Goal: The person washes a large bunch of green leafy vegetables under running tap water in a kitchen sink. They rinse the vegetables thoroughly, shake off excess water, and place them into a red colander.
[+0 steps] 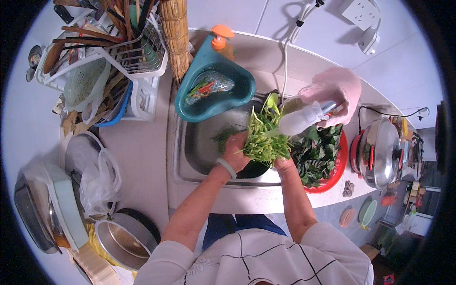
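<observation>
Over a stainless steel sink (188, 153), a bunch of leafy greens (265, 139) with pale cut stems is held between both hands. My left hand (237, 149), with a pale bangle at the wrist, grips it from the left. On the lower right side, my right hand (284, 164) supports the same bunch, its fingers partly hidden by the stems. A whitish faucet nozzle (297, 119) points at the greens from the right, and water seems to run onto them. Loose greens lie in the basin. Close by my right hand is a red plastic colander (342, 156) of dark leaves (319, 153).
A teal corner strainer (181, 103) with food scraps sits at the sink's back left, beside an orange-topped pump bottle (221, 37). A pink cloth (338, 89) drapes the faucet. An electric pan (379, 153) stands right; a utensil rack (142, 71) and pots (124, 238) fill the left.
</observation>
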A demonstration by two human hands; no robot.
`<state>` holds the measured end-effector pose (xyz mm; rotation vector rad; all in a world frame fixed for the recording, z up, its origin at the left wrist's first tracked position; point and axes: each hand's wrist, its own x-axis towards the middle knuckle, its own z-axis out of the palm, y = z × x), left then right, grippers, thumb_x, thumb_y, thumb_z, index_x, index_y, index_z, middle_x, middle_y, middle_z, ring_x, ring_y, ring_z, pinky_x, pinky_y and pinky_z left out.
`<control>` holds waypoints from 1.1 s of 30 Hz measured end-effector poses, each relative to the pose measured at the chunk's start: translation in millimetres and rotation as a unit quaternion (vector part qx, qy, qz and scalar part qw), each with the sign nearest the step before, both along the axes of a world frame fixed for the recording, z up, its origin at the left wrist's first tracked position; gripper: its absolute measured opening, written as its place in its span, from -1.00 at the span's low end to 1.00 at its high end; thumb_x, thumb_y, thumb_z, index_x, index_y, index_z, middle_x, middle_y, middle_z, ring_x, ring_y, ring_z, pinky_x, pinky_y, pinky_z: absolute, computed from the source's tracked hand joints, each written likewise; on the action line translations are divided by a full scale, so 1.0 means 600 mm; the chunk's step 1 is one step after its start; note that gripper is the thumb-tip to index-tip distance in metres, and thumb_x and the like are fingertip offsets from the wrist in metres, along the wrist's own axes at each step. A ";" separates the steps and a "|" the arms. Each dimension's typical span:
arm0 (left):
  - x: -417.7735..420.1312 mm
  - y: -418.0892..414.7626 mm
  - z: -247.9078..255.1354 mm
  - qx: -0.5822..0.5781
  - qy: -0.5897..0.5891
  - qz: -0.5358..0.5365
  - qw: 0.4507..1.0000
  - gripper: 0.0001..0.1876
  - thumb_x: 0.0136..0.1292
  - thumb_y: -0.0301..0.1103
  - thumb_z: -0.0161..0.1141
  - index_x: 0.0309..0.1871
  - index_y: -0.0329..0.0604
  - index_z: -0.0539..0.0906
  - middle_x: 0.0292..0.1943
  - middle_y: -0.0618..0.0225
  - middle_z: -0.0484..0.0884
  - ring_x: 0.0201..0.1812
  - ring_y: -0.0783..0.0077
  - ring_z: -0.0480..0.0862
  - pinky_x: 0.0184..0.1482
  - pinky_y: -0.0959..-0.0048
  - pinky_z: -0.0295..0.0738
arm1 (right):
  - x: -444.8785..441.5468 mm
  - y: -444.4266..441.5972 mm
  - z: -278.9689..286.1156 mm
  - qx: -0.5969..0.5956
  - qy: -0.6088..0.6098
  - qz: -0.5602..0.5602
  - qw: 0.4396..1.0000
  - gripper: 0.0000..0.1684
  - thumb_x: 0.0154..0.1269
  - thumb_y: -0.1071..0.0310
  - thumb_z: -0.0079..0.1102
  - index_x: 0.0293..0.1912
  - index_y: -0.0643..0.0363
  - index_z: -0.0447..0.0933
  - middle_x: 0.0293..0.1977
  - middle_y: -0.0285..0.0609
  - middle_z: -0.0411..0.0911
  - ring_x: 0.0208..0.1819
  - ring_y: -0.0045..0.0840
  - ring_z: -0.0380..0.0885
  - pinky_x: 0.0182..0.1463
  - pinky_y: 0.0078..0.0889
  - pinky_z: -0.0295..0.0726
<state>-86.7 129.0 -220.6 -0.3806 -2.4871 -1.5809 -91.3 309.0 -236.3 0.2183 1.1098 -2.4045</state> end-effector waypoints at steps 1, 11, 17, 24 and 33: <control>0.001 0.006 0.009 0.004 -0.019 -0.006 1.000 -0.77 -0.03 -0.31 0.17 -0.28 -0.17 0.57 -0.31 0.13 0.59 -0.24 0.09 0.57 -0.15 0.27 0.42 | 0.004 0.011 -0.013 -0.005 -0.018 -0.012 1.000 -0.46 0.13 0.33 0.14 0.12 0.15 0.26 0.00 -0.21 0.38 0.01 -0.49 0.38 0.07 -0.40 0.40; 0.017 0.021 0.054 0.067 -0.062 -0.017 0.996 -0.82 -0.04 -0.36 0.18 -0.35 -0.19 0.55 -0.41 0.16 0.57 -0.30 0.06 0.54 -0.23 0.19 0.40 | 0.030 0.037 -0.078 -0.065 -0.035 -0.021 0.997 -0.49 0.18 0.24 0.07 0.13 0.06 0.25 0.02 -0.20 0.37 0.01 -0.39 0.41 0.06 -0.31 0.45; 0.046 -0.018 0.034 0.037 -0.111 0.020 0.993 -0.76 0.11 -0.35 0.07 -0.14 -0.16 0.49 -0.24 0.24 0.57 -0.19 0.20 0.56 -0.10 0.29 0.45 | 0.011 0.033 -0.120 0.214 0.237 0.099 0.943 -0.51 0.02 0.40 0.10 0.03 0.11 0.36 -0.04 -0.16 0.42 -0.02 -0.30 0.42 0.12 -0.23 0.36; 0.082 -0.015 -0.010 0.259 -0.174 0.082 0.947 -0.65 -0.07 -0.34 0.19 -0.15 -0.17 0.47 -0.24 0.15 0.52 -0.13 0.06 0.46 -0.04 0.22 0.27 | -0.002 0.019 -0.062 -0.062 0.155 0.188 0.968 -0.57 0.26 0.39 -0.16 0.13 0.19 0.22 0.05 -0.17 0.33 0.06 -0.43 0.35 0.14 -0.38 0.34; 0.081 -0.013 0.078 0.034 -0.044 0.018 0.998 -0.60 -0.06 -0.34 0.23 -0.11 -0.20 0.46 -0.18 0.17 0.54 -0.11 0.14 0.50 -0.03 0.33 0.37 | -0.007 -0.005 0.001 -0.116 -0.064 0.121 0.984 -0.51 0.08 0.36 0.14 0.05 0.15 0.33 -0.02 -0.16 0.41 -0.03 -0.33 0.43 0.05 -0.25 0.41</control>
